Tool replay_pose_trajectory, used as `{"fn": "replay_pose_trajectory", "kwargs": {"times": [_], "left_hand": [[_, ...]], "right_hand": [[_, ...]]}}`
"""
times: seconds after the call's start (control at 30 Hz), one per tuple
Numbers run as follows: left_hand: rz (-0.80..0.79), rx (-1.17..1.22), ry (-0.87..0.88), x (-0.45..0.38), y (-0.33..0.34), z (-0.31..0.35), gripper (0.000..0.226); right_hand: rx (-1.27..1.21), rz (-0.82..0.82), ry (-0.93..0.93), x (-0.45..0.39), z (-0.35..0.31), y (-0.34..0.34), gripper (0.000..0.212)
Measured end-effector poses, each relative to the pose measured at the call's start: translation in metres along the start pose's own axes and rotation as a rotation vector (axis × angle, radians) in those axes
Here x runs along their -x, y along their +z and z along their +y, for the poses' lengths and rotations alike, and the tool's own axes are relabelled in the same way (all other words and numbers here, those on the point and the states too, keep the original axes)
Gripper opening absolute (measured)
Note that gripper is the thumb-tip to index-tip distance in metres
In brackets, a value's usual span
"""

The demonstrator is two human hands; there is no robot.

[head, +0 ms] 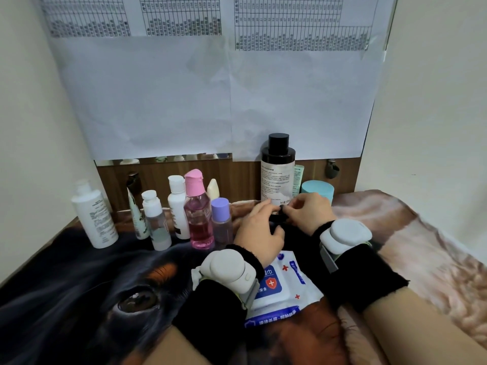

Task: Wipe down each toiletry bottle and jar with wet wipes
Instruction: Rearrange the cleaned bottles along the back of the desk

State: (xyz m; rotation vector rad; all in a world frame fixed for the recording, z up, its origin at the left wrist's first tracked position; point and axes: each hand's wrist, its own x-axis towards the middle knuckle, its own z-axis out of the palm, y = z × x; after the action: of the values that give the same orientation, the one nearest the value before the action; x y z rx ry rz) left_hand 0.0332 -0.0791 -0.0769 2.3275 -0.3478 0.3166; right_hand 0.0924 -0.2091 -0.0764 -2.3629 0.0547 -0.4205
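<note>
Both of my hands meet over a small black item (277, 218) just in front of the tall dark bottle (278, 175) with a black cap and white label. My left hand (259, 233) wraps over the item from the left. My right hand (307, 210) pinches its top end with the fingertips. Most of the item is hidden, so I cannot tell what kind of container it is. No wipe shows in either hand. The blue and white wet wipes pack (287, 285) lies flat under my wrists.
Along the back left stand a white bottle (93, 217), a tube (137, 217), a small clear bottle (155, 222), a white-capped bottle (178, 206), a pink bottle (197, 214) and a purple-capped bottle (221, 219). A teal jar (317, 189) sits right of the tall bottle.
</note>
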Motion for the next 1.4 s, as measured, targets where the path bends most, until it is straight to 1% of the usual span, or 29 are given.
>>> {"fn": "replay_pose_trajectory", "kwargs": {"times": [0.07, 0.13, 0.2, 0.27, 0.33, 0.37, 0.43, 0.47, 0.57, 0.63, 0.7, 0.77, 0.83, 0.9, 1.03, 1.1, 1.23, 1.4], "left_hand": [[0.15, 0.056, 0.119, 0.002, -0.003, 0.004, 0.03], [0.335, 0.046, 0.253, 0.004, -0.012, 0.013, 0.026], [0.5, 0.019, 0.382, 0.006, -0.023, 0.021, 0.027], [0.644, -0.054, 0.475, 0.009, -0.034, 0.026, 0.026], [0.768, -0.114, 0.49, 0.01, -0.042, 0.026, 0.024], [0.81, -0.121, 0.477, 0.009, -0.045, 0.024, 0.023], [0.866, -0.12, 0.444, 0.008, -0.05, 0.021, 0.023], [0.882, -0.121, 0.427, 0.008, -0.051, 0.019, 0.024], [0.878, -0.102, 0.361, 0.007, -0.053, 0.014, 0.023], [0.864, -0.057, 0.329, 0.006, -0.052, 0.013, 0.023], [0.852, -0.036, 0.33, 0.005, -0.051, 0.012, 0.023], [0.821, -0.027, 0.349, 0.004, -0.049, 0.011, 0.025], [0.776, 0.001, 0.352, 0.003, -0.047, 0.01, 0.028], [0.733, 0.038, 0.351, 0.001, -0.043, 0.008, 0.03], [0.614, 0.01, 0.309, 0.0, -0.033, 0.004, 0.032], [0.52, 0.004, 0.255, -0.001, -0.028, 0.0, 0.028], [0.367, -0.047, 0.114, -0.004, -0.019, -0.007, 0.021], [0.301, -0.052, 0.035, -0.004, -0.017, -0.01, 0.018]], "right_hand": [[-0.06, 0.027, -0.023, 0.001, -0.004, -0.006, 0.024], [-0.126, 0.045, -0.103, 0.004, -0.012, -0.01, 0.019], [-0.215, -0.006, -0.218, 0.011, -0.022, -0.011, 0.013], [-0.313, -0.118, -0.369, 0.022, -0.034, -0.01, 0.015], [-0.348, -0.225, -0.508, 0.032, -0.043, -0.005, 0.016], [-0.344, -0.269, -0.546, 0.038, -0.047, -0.003, 0.021], [-0.343, -0.355, -0.568, 0.047, -0.054, 0.003, 0.032], [-0.355, -0.387, -0.565, 0.05, -0.057, 0.007, 0.032], [-0.392, -0.441, -0.546, 0.054, -0.059, 0.018, 0.037], [-0.385, -0.436, -0.545, 0.054, -0.059, 0.02, 0.04], [-0.397, -0.411, -0.561, 0.054, -0.058, 0.02, 0.035], [-0.408, -0.353, -0.547, 0.051, -0.058, 0.016, 0.028], [-0.406, -0.258, -0.507, 0.045, -0.054, 0.01, 0.028], [-0.376, -0.127, -0.46, 0.036, -0.048, 0.003, 0.037], [-0.314, 0.216, -0.313, 0.013, -0.03, -0.022, 0.026], [-0.288, 0.314, -0.261, 0.006, -0.022, -0.034, 0.026], [-0.281, 0.338, -0.184, 0.0, -0.012, -0.04, 0.03], [-0.179, 0.304, -0.185, -0.003, -0.004, -0.031, 0.033]]}}
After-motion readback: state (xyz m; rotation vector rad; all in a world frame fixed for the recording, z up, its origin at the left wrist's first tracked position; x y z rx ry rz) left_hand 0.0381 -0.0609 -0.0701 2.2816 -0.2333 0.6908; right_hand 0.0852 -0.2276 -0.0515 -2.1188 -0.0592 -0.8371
